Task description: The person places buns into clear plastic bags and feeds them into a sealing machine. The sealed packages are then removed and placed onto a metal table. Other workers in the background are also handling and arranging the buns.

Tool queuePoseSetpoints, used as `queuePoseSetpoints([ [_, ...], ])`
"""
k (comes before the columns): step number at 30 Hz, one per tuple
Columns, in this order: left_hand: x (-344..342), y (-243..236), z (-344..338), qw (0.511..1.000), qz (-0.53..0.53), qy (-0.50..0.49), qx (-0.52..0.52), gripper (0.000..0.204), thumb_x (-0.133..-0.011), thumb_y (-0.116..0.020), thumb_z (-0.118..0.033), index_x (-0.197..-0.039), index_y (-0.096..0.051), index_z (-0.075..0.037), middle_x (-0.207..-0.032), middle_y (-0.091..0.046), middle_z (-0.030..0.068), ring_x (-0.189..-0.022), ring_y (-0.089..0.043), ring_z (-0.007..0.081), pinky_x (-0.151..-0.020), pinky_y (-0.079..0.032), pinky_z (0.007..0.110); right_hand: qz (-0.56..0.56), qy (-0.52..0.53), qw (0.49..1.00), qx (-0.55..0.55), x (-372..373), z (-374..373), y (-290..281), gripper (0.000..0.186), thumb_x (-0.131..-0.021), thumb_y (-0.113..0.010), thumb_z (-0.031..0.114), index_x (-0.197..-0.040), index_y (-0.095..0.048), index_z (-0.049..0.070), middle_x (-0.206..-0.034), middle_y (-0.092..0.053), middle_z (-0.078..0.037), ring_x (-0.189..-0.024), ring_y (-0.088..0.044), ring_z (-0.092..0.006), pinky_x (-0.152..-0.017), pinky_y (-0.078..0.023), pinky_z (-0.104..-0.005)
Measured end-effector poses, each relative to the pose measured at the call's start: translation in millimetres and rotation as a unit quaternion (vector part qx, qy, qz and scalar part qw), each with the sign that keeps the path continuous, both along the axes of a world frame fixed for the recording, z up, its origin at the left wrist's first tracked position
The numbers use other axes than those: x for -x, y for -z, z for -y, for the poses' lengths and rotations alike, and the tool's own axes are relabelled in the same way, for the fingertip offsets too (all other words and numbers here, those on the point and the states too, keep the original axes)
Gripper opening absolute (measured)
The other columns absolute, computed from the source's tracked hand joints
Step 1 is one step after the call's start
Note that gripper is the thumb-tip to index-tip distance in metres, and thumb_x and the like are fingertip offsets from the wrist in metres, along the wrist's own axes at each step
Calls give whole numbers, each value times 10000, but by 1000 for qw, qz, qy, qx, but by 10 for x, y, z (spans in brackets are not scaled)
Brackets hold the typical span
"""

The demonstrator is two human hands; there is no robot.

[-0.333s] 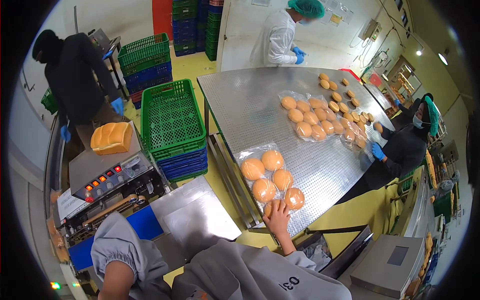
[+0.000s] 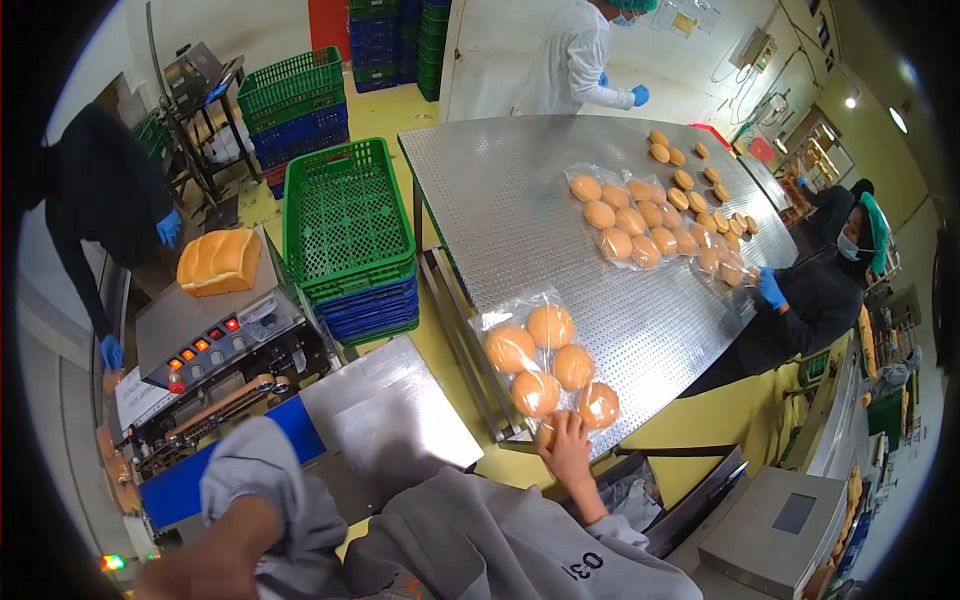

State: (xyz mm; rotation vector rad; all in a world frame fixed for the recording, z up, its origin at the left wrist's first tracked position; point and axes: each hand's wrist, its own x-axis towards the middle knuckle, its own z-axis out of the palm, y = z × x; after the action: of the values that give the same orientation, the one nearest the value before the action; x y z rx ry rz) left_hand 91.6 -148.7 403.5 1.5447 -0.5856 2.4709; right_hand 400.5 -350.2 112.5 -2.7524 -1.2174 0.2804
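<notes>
My right hand (image 2: 569, 450) rests on the near end of a clear plastic bag of round buns (image 2: 537, 393) at the table's near edge. Its fingers curl over the closest bun, which is partly covered. Several golden-brown buns lie side by side in this bag. My left hand (image 2: 200, 562) hangs low at the lower left, smeared by motion, its fingers not readable. It is nearest to the sealing machine with lit red buttons (image 2: 205, 347) and its blue belt (image 2: 225, 455).
A perforated metal table (image 2: 480, 200) carries more bagged buns (image 2: 630, 222) and loose buns (image 2: 712, 222). Stacked green and blue crates (image 2: 400, 262) stand left of it. A bread loaf (image 2: 218, 262) sits on the machine. Co-workers stand at left (image 2: 110, 190), back (image 2: 575, 60) and right (image 2: 800, 315).
The bag of buns has slid slightly toward me under my right hand. My left hand has come into view at the lower left. The left co-worker has shifted leftward; the right one's hand is now at a bag.
</notes>
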Motion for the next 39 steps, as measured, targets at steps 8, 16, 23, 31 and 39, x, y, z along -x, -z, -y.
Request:
queuePoseSetpoints([
  [8,-2150,2840,-372,524,-526,199,640,304,-812,-560,-308,-933,-521,-32,-816,-560,14,-735,-523,87,-611,-424,229,-59,-25,983,-173,-975,-450,-227,418,-718,-638,277,-999,-526,-12,-972,-532,-189,-932,-503,-317,-776,-413,-386],
  [16,-2554,3813,-330,348,-197,409,820,300,-813,-565,-271,-970,-509,-22,-979,-578,100,-957,-545,215,-814,-437,337,-196,42,960,-194,-1856,-1778,849,192,-756,-618,192,-754,-587,3,-624,-569,-85,-574,-533,-170,-524,-420,-294],
  [23,-1367,3668,-1045,535,-124,225,805,221,-806,-576,-186,-851,-555,29,-789,-600,108,-711,-606,192,-665,-490,271,-429,-50,869,-242,-839,-2526,1166,179,-762,-618,133,-629,-532,50,-579,-531,-19,-507,-483,-89,-461,-392,-238],
  [31,3,4065,-910,493,-175,142,840,177,-767,-605,-93,-916,-572,-2,-849,-610,67,-749,-578,125,-663,-470,231,-168,-269,874,-369,844,-2860,583,184,-672,-589,-12,-838,-509,-16,-812,-466,-157,-776,-465,-316,-728,-382,-367],
  [39,-104,3804,-786,529,-250,124,802,628,-657,-695,-77,-1182,-373,47,-955,-560,110,-821,-556,154,-711,-458,243,-323,-459,828,-1,1560,-3295,684,282,-677,-645,291,-690,-586,15,-602,-567,-126,-595,-572,-245,-559,-432,-322],
])
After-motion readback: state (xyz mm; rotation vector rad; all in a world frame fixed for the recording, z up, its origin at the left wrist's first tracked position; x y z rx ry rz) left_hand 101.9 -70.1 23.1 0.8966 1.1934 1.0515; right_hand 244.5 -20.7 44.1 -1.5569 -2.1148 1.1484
